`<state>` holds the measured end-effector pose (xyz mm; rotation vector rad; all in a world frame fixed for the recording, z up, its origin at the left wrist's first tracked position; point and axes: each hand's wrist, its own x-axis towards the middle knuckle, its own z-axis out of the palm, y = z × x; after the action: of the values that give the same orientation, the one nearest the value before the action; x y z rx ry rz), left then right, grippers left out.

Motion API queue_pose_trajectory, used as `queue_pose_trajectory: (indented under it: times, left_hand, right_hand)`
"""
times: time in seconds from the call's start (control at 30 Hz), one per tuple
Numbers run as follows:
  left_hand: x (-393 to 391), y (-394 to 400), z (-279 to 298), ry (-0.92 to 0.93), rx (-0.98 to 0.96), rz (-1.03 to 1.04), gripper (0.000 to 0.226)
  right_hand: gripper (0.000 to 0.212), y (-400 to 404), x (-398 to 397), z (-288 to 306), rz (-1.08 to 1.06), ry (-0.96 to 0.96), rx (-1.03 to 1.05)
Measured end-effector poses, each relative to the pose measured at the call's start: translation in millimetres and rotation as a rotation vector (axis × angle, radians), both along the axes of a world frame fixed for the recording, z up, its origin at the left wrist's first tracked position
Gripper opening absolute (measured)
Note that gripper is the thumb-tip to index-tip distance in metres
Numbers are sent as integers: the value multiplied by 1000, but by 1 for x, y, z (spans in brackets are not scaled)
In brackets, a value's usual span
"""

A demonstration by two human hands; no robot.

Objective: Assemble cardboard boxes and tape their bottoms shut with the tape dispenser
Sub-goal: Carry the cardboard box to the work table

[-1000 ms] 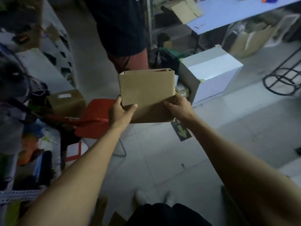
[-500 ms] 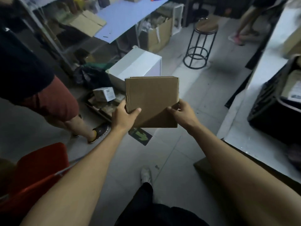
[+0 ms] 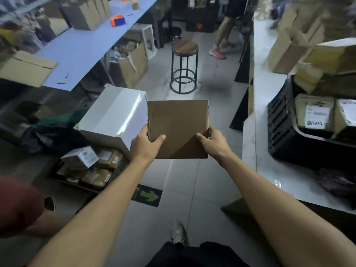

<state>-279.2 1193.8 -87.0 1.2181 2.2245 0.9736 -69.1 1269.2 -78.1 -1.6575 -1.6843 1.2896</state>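
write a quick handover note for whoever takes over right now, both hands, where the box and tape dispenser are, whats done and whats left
Left hand: grips the lower left edge of the flat cardboard box, thumb on its front face.
Right hand: grips the lower right edge of the same box.
Box: held in the air over the floor, flat, not opened out.
Tape dispenser: the orange and blue thing on the long table at the far left is probably it; too small to be sure.
Done: a flat box is in hand.
Left: open it, fold the bottom flaps, tape them shut.
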Motion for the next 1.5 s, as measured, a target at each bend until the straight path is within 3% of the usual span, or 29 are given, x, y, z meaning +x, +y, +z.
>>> queue_pose_trajectory:
  times: [0.27,0.47,0.97,1.5]
  left_hand:
    - [-22,85,-4,14,-73,-89,57]
    - [-42,161,-10,8,-82,-112,45]
    - [-60,440,-1,55,-145,-36,41]
    - [-115,671,-20,-2,-164,-7,34]
  right_hand:
    - [35,61,-20,-3,-95,-32,-18]
    - [35,133,-38,-13,-108,-31,-24]
    - [36,423,-62,-17,-44,-11,-57]
    - [36,661,-116,-32,-12,-59,-27]
